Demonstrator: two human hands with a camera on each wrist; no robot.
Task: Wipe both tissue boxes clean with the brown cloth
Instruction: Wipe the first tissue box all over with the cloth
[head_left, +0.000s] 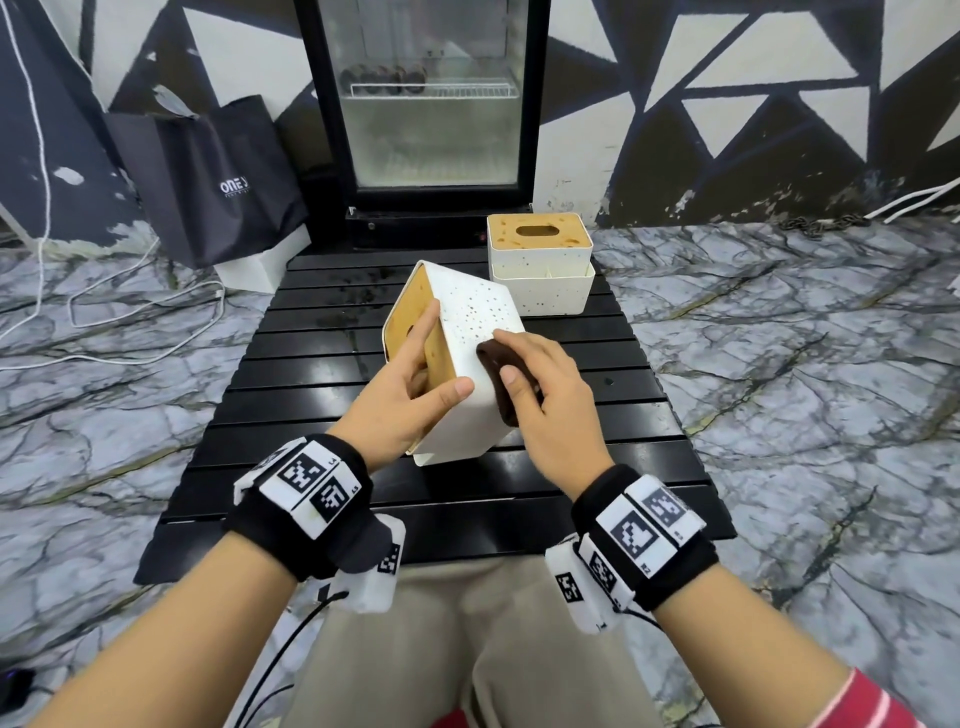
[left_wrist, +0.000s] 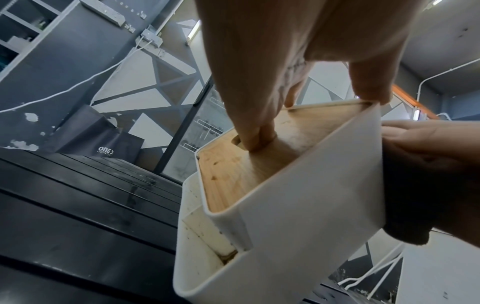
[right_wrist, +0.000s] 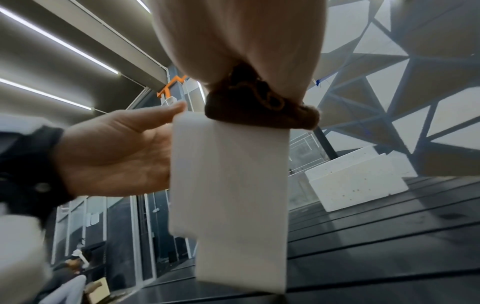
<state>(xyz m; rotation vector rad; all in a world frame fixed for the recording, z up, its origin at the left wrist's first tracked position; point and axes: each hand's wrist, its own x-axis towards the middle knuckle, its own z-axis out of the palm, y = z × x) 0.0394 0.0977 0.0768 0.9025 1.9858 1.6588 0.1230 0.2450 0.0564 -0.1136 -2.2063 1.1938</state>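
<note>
**Near box tipped over so its side faces the cloth**

The person is working on the nearer tissue box, which is lying tipped on the black slatted table so that its speckled white wall is facing up and toward the right, while its wooden lid is turned to the left. That tilt is likely deliberate: it is presenting a broad flat side to the wiping hand instead of leaving it upright and hard to press against.

The left hand is gripping the box to steady it. In the left wrist view, fingers are hooking into the slot of the lid, and the thumb is lying over the near white edge, which is probably keeping the box from sliding under pressure.

The right hand is curling around the bunched brown cloth and pressing it flat against the upturned wall.

The second tissue box is standing upright at the far end of the table, near the glass-door fridge, well apart from both hands and seemingly waiting its turn.
</note>
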